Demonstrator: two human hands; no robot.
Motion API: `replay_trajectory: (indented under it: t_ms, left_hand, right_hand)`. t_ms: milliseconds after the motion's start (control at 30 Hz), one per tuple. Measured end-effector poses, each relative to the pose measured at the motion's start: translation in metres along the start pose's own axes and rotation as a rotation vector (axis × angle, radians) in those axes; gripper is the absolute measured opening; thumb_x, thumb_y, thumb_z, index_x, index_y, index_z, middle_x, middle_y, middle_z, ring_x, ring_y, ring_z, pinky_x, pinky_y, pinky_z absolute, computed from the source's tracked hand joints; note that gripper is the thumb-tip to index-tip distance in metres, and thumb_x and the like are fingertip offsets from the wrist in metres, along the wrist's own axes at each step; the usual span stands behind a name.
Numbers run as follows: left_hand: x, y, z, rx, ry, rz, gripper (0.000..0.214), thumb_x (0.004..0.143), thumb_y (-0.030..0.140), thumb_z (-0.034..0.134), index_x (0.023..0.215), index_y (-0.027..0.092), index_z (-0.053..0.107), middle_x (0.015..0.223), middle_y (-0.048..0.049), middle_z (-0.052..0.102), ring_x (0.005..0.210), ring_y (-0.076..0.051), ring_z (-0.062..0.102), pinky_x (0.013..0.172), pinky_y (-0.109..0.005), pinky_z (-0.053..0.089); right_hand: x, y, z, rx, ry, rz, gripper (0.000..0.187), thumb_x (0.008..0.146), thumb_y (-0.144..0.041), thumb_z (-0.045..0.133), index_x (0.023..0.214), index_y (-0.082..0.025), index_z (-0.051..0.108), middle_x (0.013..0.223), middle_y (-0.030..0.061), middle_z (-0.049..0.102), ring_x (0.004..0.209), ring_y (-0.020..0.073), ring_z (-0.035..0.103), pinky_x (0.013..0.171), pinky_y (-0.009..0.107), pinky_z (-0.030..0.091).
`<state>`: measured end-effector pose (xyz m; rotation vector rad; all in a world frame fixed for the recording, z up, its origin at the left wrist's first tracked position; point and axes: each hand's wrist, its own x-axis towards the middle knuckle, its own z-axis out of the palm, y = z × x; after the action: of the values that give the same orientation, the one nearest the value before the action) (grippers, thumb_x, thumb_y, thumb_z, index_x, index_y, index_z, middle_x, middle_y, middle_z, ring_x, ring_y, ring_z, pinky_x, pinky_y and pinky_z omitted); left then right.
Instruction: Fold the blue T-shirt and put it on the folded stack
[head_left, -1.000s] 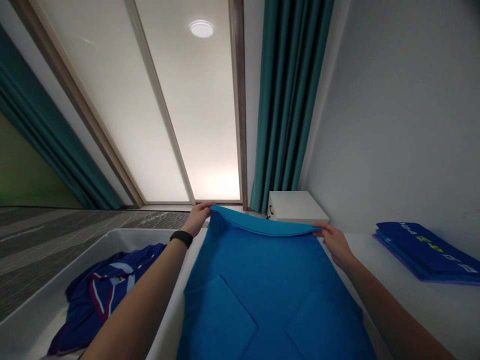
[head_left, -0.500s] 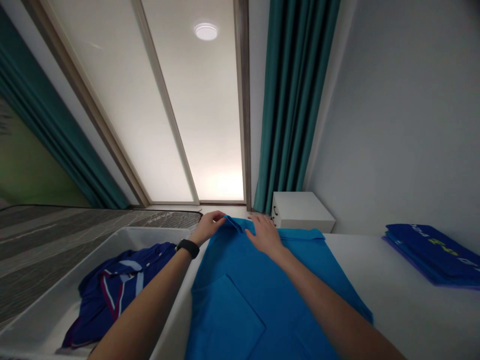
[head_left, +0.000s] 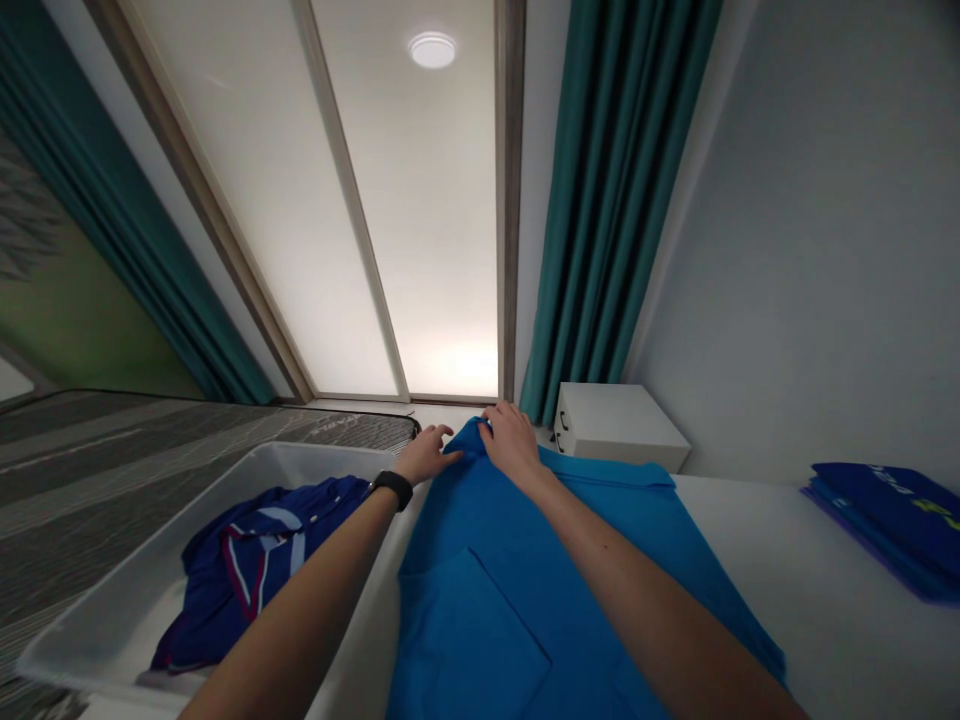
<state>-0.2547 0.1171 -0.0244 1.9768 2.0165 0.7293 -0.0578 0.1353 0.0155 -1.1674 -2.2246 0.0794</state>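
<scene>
A bright blue garment (head_left: 517, 560) with a large patch pocket lies spread flat in front of me, its hemmed edge at the far end. At the far left corner of that hem, my right hand (head_left: 512, 440) has its fingers closed on the bunched, slightly raised cloth. Just left of the same corner is my left hand (head_left: 426, 454), wearing a black watch (head_left: 394, 488). Its fingers are apart and the thumb tip is at the cloth's edge. The garment's near end runs out of view, partly under my right forearm.
Left of the garment stands a translucent white bin (head_left: 97, 610) holding a crumpled navy garment (head_left: 262, 560) with striped trim. Folded blue cloths with printing (head_left: 892, 520) are stacked on the white table (head_left: 739, 540) at right. Beyond are a white drawer cabinet (head_left: 622, 420) and teal curtains (head_left: 622, 200).
My left hand has let go of the hem corner and its fingers have spread. My right hand has moved left along the hem and closed on that corner. The view has shifted slightly.
</scene>
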Motion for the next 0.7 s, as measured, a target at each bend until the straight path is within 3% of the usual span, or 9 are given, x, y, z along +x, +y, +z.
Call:
replay_trajectory:
  t_ms: [100,233,700]
  left_hand:
    - [0.005,-0.004,0.007,0.058,-0.033,-0.019,0.026,0.074,0.041,0.070,0.091,0.022,0.069,0.095,-0.0086,0.067,0.087,-0.026,0.063,0.074,-0.031,0.043]
    - [0.011,-0.009,0.012,0.097,-0.068,-0.049,0.012,0.080,0.032,0.062,0.086,0.024,0.068,0.088,-0.0073,0.070,0.089,-0.027,0.065,0.074,-0.031,0.043]
    - [0.008,-0.024,0.006,0.080,-0.122,-0.006,0.016,0.079,0.027,0.057,0.085,0.022,0.071,0.081,-0.0082,0.071,0.081,-0.026,0.066,0.073,-0.030,0.043]
  right_hand:
    - [0.000,0.002,-0.005,0.009,-0.002,0.000,0.020,0.097,-0.024,0.043,0.099,-0.020,0.063,0.103,0.0096,0.061,0.102,0.0252,0.051,0.084,0.037,0.037]
    - [-0.001,0.007,-0.010,0.010,-0.009,0.004,0.020,0.097,-0.023,0.043,0.100,-0.020,0.062,0.105,0.0094,0.061,0.103,0.0251,0.051,0.085,0.037,0.036]
    - [-0.010,0.017,-0.009,0.015,-0.003,0.010,0.021,0.097,-0.024,0.042,0.095,-0.020,0.062,0.098,0.0074,0.065,0.096,0.0237,0.054,0.079,0.035,0.035]
